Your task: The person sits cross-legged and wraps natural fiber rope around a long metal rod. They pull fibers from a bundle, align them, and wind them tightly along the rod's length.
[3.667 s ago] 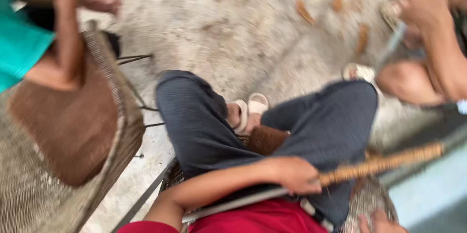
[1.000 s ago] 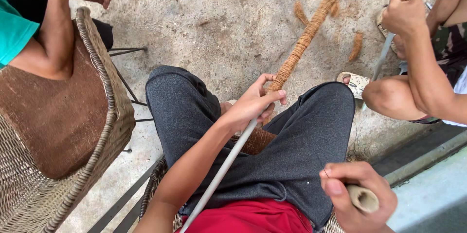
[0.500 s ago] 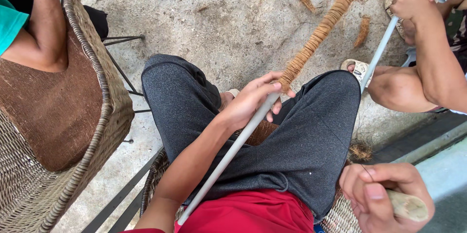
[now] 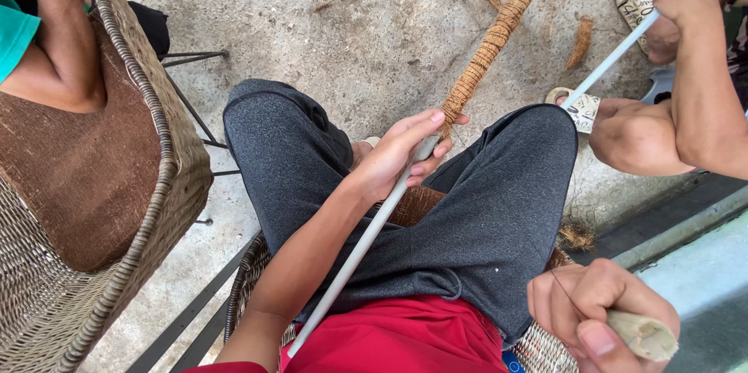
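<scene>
Item: grey rod (image 4: 366,240), its far part wrapped in coir rope (image 4: 499,30). Long axis runs from my lap up and away to the right, across my knees. My left hand (image 4: 401,156) is clamped on it where the wrapping begins. My right hand (image 4: 596,314), well apart and nearer me, pinches a pale fibre roll (image 4: 643,335), possibly trailing a thin strand. Wicker chair (image 4: 132,155) at left.

Fibre-wrapped pole (image 4: 499,30): far end cut off by the top edge; near end hidden behind the red shirt (image 4: 405,342). Right of the pole, the right hand (image 4: 596,318) is cropped by the bottom edge. Thread at its fingers too thin to trace.
</scene>
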